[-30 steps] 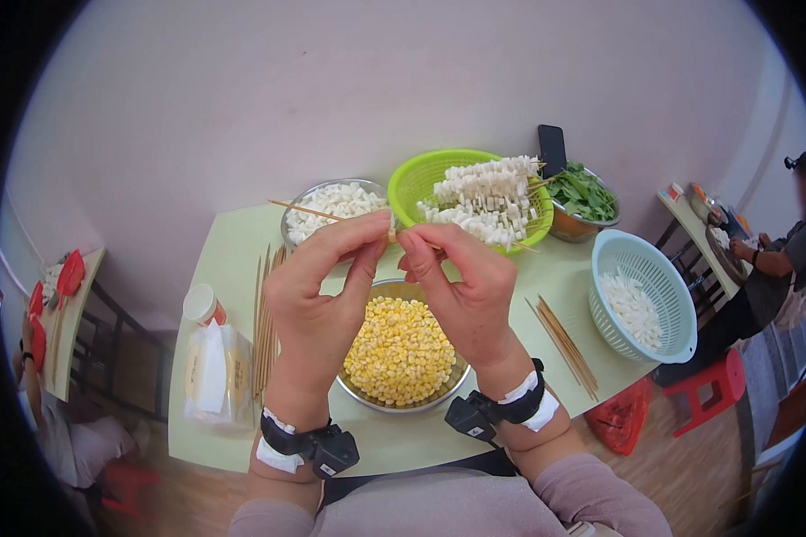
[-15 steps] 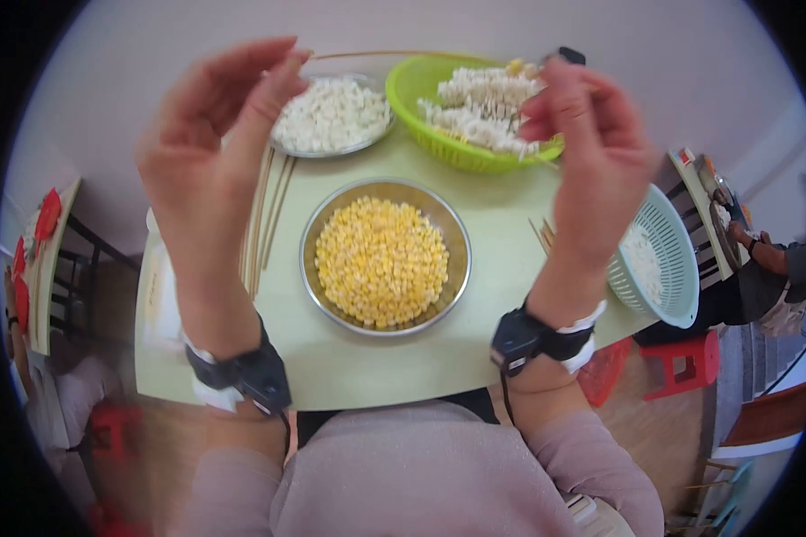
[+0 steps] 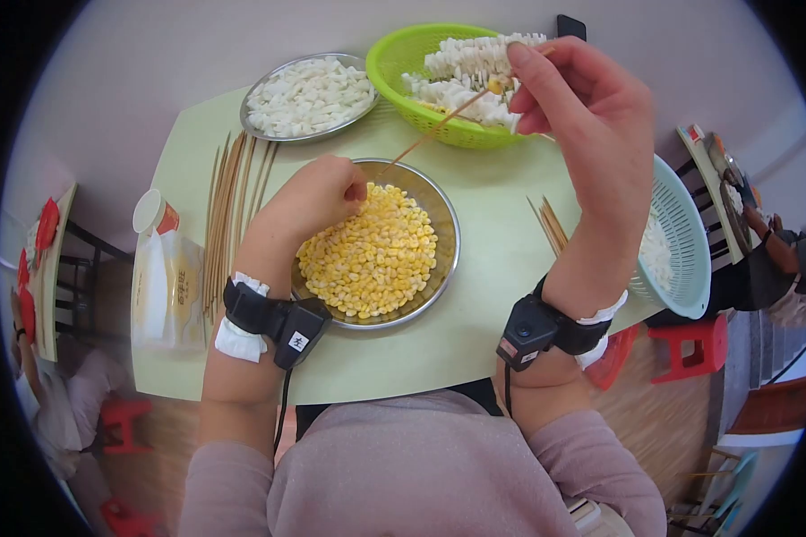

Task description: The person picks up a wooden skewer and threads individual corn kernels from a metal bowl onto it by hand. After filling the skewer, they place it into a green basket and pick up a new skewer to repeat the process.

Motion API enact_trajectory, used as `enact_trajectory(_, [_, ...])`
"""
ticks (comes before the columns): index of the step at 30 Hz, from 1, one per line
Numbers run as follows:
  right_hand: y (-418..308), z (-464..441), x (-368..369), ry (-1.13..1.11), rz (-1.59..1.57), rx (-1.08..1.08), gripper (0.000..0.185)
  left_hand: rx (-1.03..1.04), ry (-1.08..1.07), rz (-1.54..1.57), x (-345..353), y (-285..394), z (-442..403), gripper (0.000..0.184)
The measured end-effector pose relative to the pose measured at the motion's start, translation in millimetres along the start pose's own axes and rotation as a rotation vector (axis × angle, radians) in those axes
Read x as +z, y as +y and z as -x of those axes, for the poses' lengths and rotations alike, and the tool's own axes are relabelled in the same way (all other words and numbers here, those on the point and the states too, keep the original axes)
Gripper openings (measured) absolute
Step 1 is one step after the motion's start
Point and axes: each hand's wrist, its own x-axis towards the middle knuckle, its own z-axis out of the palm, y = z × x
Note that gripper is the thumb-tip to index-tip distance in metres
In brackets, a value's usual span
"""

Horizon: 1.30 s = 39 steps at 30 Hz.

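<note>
My right hand (image 3: 591, 112) is raised at the right, pinching a thin wooden skewer (image 3: 439, 128) near its upper end. A yellow corn kernel (image 3: 495, 85) sits on the skewer close to those fingers. The skewer slants down left to the metal bowl (image 3: 453, 255), which is filled with corn kernels (image 3: 372, 259). At the bowl's left rim, my left hand (image 3: 327, 190) has its fingers curled together beside the skewer's lower end; what they hold is hidden. Behind the right hand stands a green basket (image 3: 394, 94) with skewered white pieces (image 3: 475, 58).
A metal plate (image 3: 309, 139) of white pieces lies at the back left. Loose skewers (image 3: 224, 224), a paper cup (image 3: 152, 213) and a tissue pack (image 3: 172, 291) are at left. More skewers (image 3: 551, 225) and a pale blue basket (image 3: 690, 291) are at right. A person (image 3: 775, 259) sits beyond.
My left hand has come down from the skewer's raised left end to the corn bowl. The skewer, level before, now slants down from my right hand, which stays raised.
</note>
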Motion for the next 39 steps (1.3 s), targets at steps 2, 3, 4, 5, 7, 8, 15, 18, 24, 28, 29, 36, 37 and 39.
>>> enact_trajectory(2, [-2,0,2,-0.005,0.025,0.001,0.016,-0.05,-0.088,-0.001,4,-1,0,0.014])
enact_trajectory(3, [-2,-1,3,-0.017,0.055,-0.008,0.016,-0.052,-0.069,0.001,4,-1,1,0.013])
enact_trajectory(4, [0,-2,3,-0.014,0.051,-0.012,0.016,-0.052,-0.046,0.001,4,-2,0,0.012])
enact_trajectory(5, [3,-2,3,-0.028,0.028,-0.022,0.016,-0.052,-0.046,-0.004,4,-4,1,0.012])
enact_trajectory(7, [5,-1,4,-0.037,0.002,-0.036,0.016,-0.072,-0.039,0.094,5,-7,2,0.012])
enact_trajectory(8, [5,-1,4,-0.038,0.029,-0.044,0.016,-0.069,-0.036,0.088,5,-5,3,0.012])
enact_trajectory(15, [9,0,14,-0.054,0.064,-0.11,0.015,-0.052,-0.033,0.188,6,-6,9,0.012])
enact_trajectory(18, [6,1,17,-0.058,0.088,-0.119,0.015,-0.027,0.017,0.208,13,-10,8,0.012])
enact_trajectory(24, [6,0,20,-0.056,0.135,-0.123,0.017,-0.033,0.068,0.176,17,-6,4,0.01])
enact_trajectory(28, [4,0,18,-0.045,0.162,-0.124,0.017,-0.043,0.108,0.219,19,-8,4,0.009])
enact_trajectory(29, [2,0,17,-0.039,0.176,-0.112,0.017,-0.041,0.111,0.216,18,-9,4,0.009])
enact_trajectory(36, [-8,3,20,0.094,0.044,-0.092,0.013,-0.18,0.168,0.669,-16,-7,8,0.01])
enact_trajectory(37, [-10,3,21,0.093,0.037,-0.113,0.013,-0.187,0.192,0.912,-24,-4,11,0.011])
enact_trajectory(39, [-11,4,20,0.2,-0.006,-0.216,0.01,-0.16,0.226,0.986,-38,-2,16,0.013])
